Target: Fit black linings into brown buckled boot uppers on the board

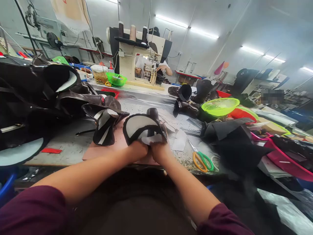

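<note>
A dark leather shoe upper [144,125] with pale lining and black edges stands over the pink board [97,153] in front of me. My left hand [140,150] is closed on its near edge. Right beside it, my right hand [159,150] grips the same edge, close to a whitish strip. Most fingertips are hidden behind the wrists and the leather. Just left of the upper, a second dark upper [105,127] with white reinforcement patches rests on the board. Scissors [202,160] with orange and green handles lie to the right of my right hand.
Dark uppers [49,94] are heaped at the left. A sewing machine [141,55] stands behind the bench, with a person's arm behind it. Green baskets [117,79] [220,107], black material [232,143] and a pink basket [288,156] also surround the work area. A red strip [51,150] lies left.
</note>
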Demonstrator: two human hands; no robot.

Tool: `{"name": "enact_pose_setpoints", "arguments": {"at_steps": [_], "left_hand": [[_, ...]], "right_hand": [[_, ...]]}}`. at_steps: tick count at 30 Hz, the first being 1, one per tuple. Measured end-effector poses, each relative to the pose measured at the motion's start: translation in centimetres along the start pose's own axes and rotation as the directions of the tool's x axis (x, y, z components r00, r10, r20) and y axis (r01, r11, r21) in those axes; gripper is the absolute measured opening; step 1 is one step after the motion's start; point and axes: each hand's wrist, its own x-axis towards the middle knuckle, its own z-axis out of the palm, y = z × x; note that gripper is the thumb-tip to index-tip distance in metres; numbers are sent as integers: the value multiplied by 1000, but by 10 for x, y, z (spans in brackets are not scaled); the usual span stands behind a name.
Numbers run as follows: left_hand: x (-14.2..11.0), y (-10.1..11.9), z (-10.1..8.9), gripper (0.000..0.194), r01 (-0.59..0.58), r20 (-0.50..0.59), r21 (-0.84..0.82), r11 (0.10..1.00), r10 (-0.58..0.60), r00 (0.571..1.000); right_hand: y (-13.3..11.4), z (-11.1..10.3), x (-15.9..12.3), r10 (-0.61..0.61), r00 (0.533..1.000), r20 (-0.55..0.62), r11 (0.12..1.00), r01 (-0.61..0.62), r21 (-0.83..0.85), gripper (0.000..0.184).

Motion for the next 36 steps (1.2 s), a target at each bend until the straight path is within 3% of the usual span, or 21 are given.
{"name": "enact_pose_setpoints", "arguments": {"at_steps": [5,12,20,25,27,28,30,31,33,35,36], "left_hand": [[-23,-1,-16,21,-61,159,129,990,39,986],[-37,1,-19,40,14,146,198,980,-43,988],[-3,21,-26,26,95,225,164,982,-131,966],[17,31,-24,34,177,154,86,980,-189,970],[20,27,-21,34,231,97,34,972,-233,968],[20,25,-20,31,266,61,4,964,-266,962],[20,20,-20,31,343,-26,-66,937,-345,938],[19,19,-20,34,376,-67,-90,922,-382,922],[15,21,-23,37,382,-172,-238,893,-425,889],[8,26,-28,40,253,-271,-549,796,-456,848],[3,30,-31,44,155,-291,-706,691,-482,826]], "right_hand": [[-12,8,-9,-26,998,-60,1000,25,-9,38],[-9,23,-8,-88,990,-109,996,85,-33,32],[11,25,-4,-250,947,-201,965,228,-128,35],[25,7,-7,-336,902,-271,939,299,-169,32],[28,5,-15,-293,844,-450,956,271,-115,32],[28,6,-20,-217,791,-572,972,232,-48,30],[23,10,-27,33,664,-747,972,153,179,24],[19,13,-29,162,630,-759,941,132,311,24],[9,15,-31,302,646,-701,850,151,505,32],[0,11,-31,257,699,-667,813,216,540,43],[-3,7,-32,208,707,-676,822,249,513,48]]}}
